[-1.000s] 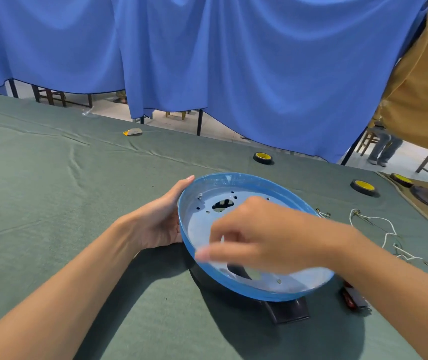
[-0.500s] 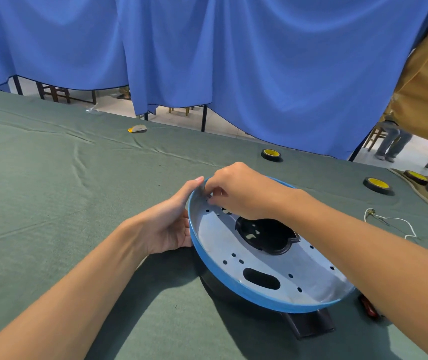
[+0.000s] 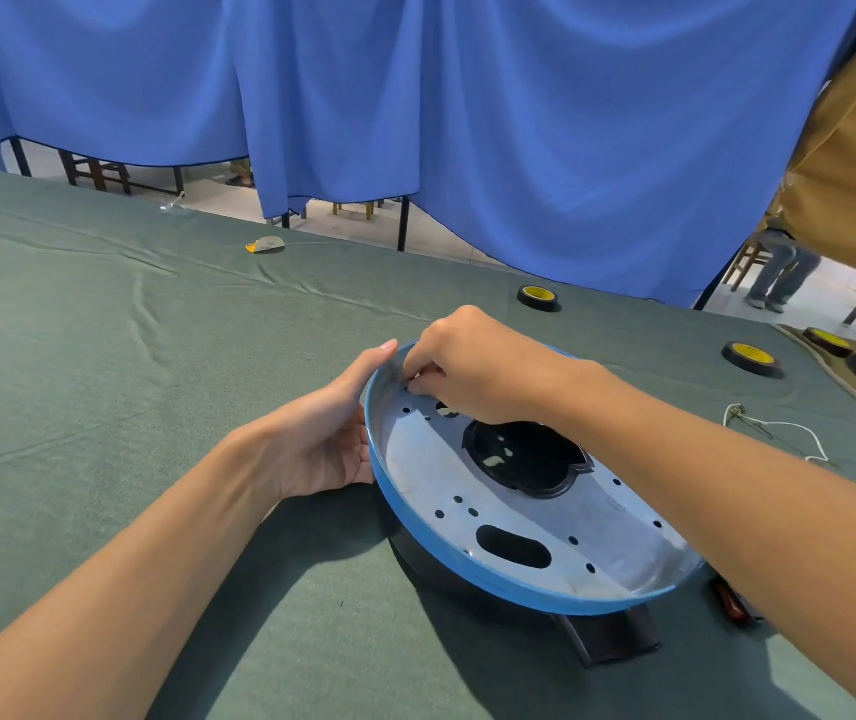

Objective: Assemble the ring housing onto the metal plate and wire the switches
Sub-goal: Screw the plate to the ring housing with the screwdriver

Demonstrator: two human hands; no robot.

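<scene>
The metal plate, a round shallow dish with a blue rim, lies open face up on the green tablecloth, seated over the black ring housing, which shows through its central opening. Being round, the plate has no long axis of its own. Its oval slot runs roughly left to right along the near rim. The plate looks tilted, though we cannot say on which side it sits higher.

Our left hand grips the plate's left rim from outside, fingers cupped up the wall and one fingertip standing above the edge. Our right hand reaches across the plate to the small holes at its far-left side, fingers curled and tips drawn together. We cannot tell whether they pinch a screw or nothing. The holes lie directly under those fingertips and just inside the left hand's hold, so we judge that the coming move goes straight down, the left hand steadying.

Right of the plate trails a white wire. Beyond it sit two tape rolls. A black block and a red-handled tool lie at its near edge.
</scene>
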